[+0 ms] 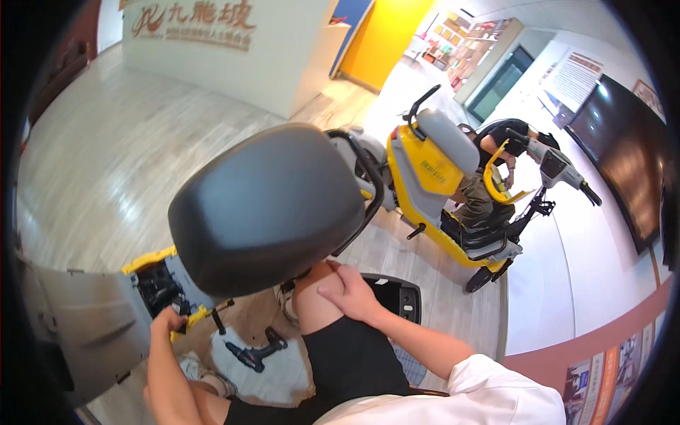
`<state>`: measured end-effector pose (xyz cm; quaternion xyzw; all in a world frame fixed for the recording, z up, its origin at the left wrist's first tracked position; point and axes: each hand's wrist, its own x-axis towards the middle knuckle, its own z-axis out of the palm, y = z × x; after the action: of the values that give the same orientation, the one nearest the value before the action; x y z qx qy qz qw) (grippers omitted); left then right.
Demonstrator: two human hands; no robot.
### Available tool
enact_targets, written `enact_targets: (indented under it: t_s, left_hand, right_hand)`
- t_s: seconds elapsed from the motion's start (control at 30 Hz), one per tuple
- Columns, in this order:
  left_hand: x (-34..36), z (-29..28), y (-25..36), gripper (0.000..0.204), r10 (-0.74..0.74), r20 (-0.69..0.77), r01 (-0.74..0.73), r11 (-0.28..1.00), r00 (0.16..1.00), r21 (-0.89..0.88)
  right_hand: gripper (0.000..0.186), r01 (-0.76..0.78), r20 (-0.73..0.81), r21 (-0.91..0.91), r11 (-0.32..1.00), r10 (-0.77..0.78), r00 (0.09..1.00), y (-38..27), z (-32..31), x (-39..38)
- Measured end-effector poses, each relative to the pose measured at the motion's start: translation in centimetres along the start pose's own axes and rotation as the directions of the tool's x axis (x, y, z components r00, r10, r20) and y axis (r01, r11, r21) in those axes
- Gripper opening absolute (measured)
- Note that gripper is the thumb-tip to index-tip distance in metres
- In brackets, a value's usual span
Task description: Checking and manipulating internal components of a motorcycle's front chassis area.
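Observation:
Directly before me stands a scooter with a large black seat (273, 205). Below the seat's near left end, yellow and grey body parts frame an opening with dark parts and wiring (157, 285) inside. My left hand (168, 322) is at the lower edge of this opening, its fingers curled in; what they grip, if anything, is too small to make out. A black footrest (221, 317) sticks out just right of it. My right hand (348, 292) lies spread on my bent knee, holding nothing. Between my legs, a black cordless drill (256, 350) rests on a white sheet (280, 382).
A large grey panel (85, 322) extends at the left of the opening. Right of my knee lies a black tray-like part (404, 297) on the floor. Beyond, a person (489, 170) crouches behind a second yellow-grey scooter (432, 159). A dark screen (627, 156) hangs on the right wall.

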<state>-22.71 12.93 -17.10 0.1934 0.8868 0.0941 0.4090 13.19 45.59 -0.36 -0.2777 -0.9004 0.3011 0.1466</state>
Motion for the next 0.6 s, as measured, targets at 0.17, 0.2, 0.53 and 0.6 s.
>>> enact_targets:
  t_s: [0.17, 0.2, 0.53, 0.6]
  left_hand:
    - [-1.4, -0.8, 2.0, 0.050, -0.153, 0.062, 0.153, 0.988, 0.986, 0.004]
    - [-1.4, -0.7, 1.6, 0.050, -0.147, 0.029, 0.147, 0.989, 0.989, 0.016]
    - [-0.3, -0.2, 0.6, 0.058, -0.152, 0.037, 0.151, 0.988, 0.988, 0.037]
    - [0.3, 0.0, -0.5, 0.058, -0.205, 0.055, 0.201, 0.977, 0.977, 0.074]
  right_hand:
    - [0.070, -0.061, 0.027, 0.008, 0.998, 0.061, 0.998, -1.1, -0.8, 0.1]
    - [0.070, -0.060, 0.024, 0.015, 0.998, 0.060, 0.998, -1.2, -0.8, -0.1]
    - [0.071, -0.039, -0.002, 0.024, 0.999, 0.039, 0.999, -0.9, -0.6, -0.3]
    - [0.070, -0.057, 0.013, 0.011, 0.998, 0.057, 0.998, -1.5, -0.9, -0.4]
